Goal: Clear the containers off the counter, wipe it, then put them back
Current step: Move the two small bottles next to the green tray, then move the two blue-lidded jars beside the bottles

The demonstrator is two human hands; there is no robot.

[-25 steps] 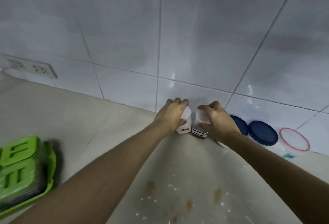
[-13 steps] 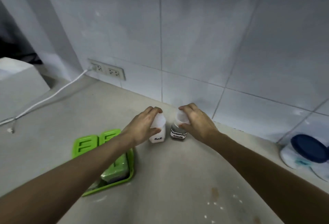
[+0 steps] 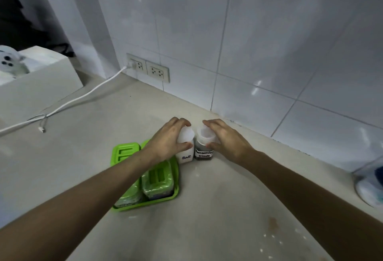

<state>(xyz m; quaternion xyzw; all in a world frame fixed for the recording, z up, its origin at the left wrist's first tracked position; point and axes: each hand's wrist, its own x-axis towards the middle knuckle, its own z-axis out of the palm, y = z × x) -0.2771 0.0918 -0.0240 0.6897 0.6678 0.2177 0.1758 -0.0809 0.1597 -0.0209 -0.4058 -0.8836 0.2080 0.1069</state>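
Observation:
Two small white-capped jars stand side by side on the beige counter (image 3: 217,209). My left hand (image 3: 167,142) grips the cap of the salt jar (image 3: 186,155), labelled "Salt". My right hand (image 3: 226,140) wraps the cap of the seasoning jar (image 3: 204,153), which has dark contents and a black-lettered label. Both jars rest on the counter just right of a green tray (image 3: 175,193) holding green-lidded containers (image 3: 157,180). My left forearm covers part of that tray.
A blue-lidded tub (image 3: 371,186) sits at the right edge by the tiled wall. Brown stains and white crumbs (image 3: 273,225) mark the near counter. A white cable (image 3: 83,99) runs from the wall socket (image 3: 134,65) past a white box (image 3: 35,82) at left.
Both hands have carried the two jars leftwards along the wall, away from the blue-lidded tubs, and now they stand beside the green tray. The view has swung left with them.

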